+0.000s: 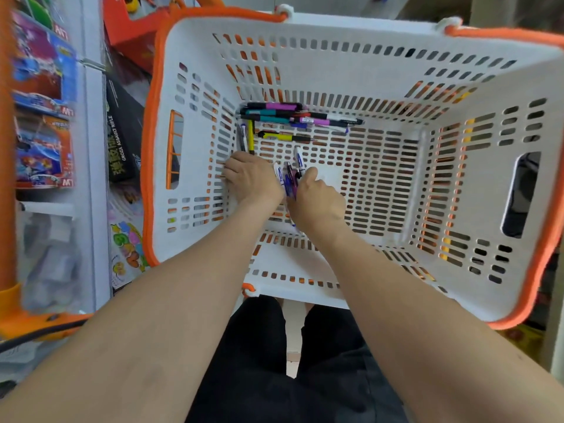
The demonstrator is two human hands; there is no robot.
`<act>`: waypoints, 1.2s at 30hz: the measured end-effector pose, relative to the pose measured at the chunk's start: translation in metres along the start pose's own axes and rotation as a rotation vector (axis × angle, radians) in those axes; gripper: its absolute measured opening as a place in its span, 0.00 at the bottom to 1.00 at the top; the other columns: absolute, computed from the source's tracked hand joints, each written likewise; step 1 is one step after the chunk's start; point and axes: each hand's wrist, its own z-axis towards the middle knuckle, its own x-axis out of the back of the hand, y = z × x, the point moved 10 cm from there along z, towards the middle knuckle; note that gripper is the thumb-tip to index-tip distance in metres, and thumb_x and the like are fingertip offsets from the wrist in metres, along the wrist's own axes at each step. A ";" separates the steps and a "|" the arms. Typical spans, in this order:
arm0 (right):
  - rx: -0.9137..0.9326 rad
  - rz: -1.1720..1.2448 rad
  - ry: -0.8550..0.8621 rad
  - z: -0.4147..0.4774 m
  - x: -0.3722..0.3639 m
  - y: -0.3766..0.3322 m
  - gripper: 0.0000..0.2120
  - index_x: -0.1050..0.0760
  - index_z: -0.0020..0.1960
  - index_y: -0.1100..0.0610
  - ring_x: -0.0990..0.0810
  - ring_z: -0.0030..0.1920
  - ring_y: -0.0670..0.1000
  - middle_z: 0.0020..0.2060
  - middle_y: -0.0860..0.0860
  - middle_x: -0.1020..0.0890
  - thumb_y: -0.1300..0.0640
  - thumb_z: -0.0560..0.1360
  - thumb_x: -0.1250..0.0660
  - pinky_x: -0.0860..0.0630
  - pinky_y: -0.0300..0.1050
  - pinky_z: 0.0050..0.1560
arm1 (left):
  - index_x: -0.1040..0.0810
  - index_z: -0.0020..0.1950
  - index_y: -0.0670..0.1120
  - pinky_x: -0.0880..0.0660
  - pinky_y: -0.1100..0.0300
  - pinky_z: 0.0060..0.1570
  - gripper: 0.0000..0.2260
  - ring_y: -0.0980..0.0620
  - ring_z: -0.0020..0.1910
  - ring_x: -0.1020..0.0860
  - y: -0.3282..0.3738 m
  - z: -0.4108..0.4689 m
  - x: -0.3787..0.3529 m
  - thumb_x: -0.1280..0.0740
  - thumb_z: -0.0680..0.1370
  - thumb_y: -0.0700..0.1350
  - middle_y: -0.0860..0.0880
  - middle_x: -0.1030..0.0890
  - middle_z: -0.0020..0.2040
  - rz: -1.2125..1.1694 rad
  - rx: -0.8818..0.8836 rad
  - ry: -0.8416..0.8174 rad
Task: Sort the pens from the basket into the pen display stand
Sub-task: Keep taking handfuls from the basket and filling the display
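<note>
Pickup stage, I judge: my right hand (317, 195) grips a bundle (290, 180) of blue and purple pens low in the basket (366, 29), left of centre. My left hand (251, 178) lies knuckles-up beside it, and I cannot tell whether it holds anything. Loose pens (287, 116), teal, purple and yellow, sit in the far-left corner. Next I'd gather those. No stand in sight.

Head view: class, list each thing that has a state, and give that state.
basket: upright, pens inside.
pen pile: lying loose in the far left corner.
pen bunch: gripped by right hand.
left hand: palm down, low in the basket; grip hidden.
</note>
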 end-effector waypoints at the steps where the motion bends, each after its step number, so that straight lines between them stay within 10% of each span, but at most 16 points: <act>1: 0.004 0.013 -0.002 -0.001 0.000 -0.001 0.19 0.43 0.55 0.55 0.25 0.40 0.58 0.46 0.54 0.21 0.43 0.84 0.37 0.33 0.50 0.36 | 0.45 0.79 0.31 0.30 0.46 0.72 0.42 0.33 0.74 0.34 -0.001 0.003 0.001 0.23 0.76 0.42 0.31 0.36 0.75 -0.011 -0.008 0.023; 6: 0.047 -0.075 -0.040 0.001 -0.004 -0.013 0.25 0.38 0.60 0.56 0.26 0.38 0.56 0.41 0.52 0.24 0.38 0.81 0.32 0.37 0.47 0.31 | 0.37 0.74 0.36 0.26 0.47 0.64 0.23 0.36 0.69 0.27 0.000 0.012 0.000 0.32 0.84 0.42 0.34 0.31 0.72 -0.077 -0.083 0.109; 10: 0.054 -0.092 -0.032 0.003 -0.005 -0.016 0.11 0.34 0.60 0.58 0.25 0.39 0.56 0.47 0.55 0.16 0.59 0.82 0.34 0.32 0.48 0.36 | 0.38 0.73 0.36 0.26 0.51 0.62 0.27 0.36 0.68 0.27 0.003 0.011 0.000 0.28 0.80 0.39 0.33 0.32 0.73 -0.079 -0.104 0.048; 18: 0.132 -0.337 -0.100 0.002 -0.009 -0.013 0.15 0.28 0.68 0.61 0.15 0.55 0.57 0.57 0.54 0.21 0.67 0.82 0.34 0.27 0.48 0.43 | 0.44 0.78 0.36 0.32 0.54 0.52 0.37 0.37 0.69 0.28 0.010 0.005 -0.012 0.26 0.76 0.32 0.33 0.32 0.73 -0.052 -0.154 -0.121; 24: 0.000 -0.154 -0.016 -0.003 0.006 0.019 0.08 0.25 0.53 0.56 0.25 0.39 0.55 0.36 0.50 0.30 0.52 0.85 0.38 0.34 0.47 0.37 | 0.43 0.81 0.38 0.25 0.51 0.50 0.28 0.38 0.62 0.20 0.013 -0.014 -0.011 0.34 0.84 0.40 0.40 0.22 0.68 -0.352 -0.032 -0.196; 28: -0.079 0.219 0.038 -0.006 0.019 0.031 0.19 0.27 0.52 0.59 0.24 0.45 0.60 0.46 0.57 0.23 0.43 0.83 0.43 0.28 0.52 0.42 | 0.22 0.57 0.41 0.23 0.50 0.47 0.10 0.39 0.52 0.19 0.015 -0.032 -0.022 0.41 0.84 0.42 0.40 0.17 0.57 -0.512 -0.013 -0.334; 30: -0.043 0.282 0.058 -0.011 0.026 0.028 0.26 0.24 0.54 0.62 0.25 0.51 0.62 0.50 0.60 0.23 0.40 0.81 0.47 0.27 0.55 0.51 | 0.22 0.49 0.41 0.19 0.48 0.44 0.10 0.39 0.44 0.19 0.019 -0.043 -0.030 0.43 0.81 0.40 0.39 0.18 0.48 -0.623 0.005 -0.458; 36: -0.072 0.551 -0.077 -0.035 0.027 0.031 0.09 0.35 0.57 0.59 0.17 0.36 0.64 0.43 0.61 0.19 0.53 0.85 0.40 0.18 0.64 0.37 | 0.33 0.35 0.48 0.42 0.55 0.31 0.08 0.49 0.28 0.38 0.033 -0.077 -0.012 0.45 0.74 0.44 0.48 0.31 0.30 -0.749 0.032 -0.579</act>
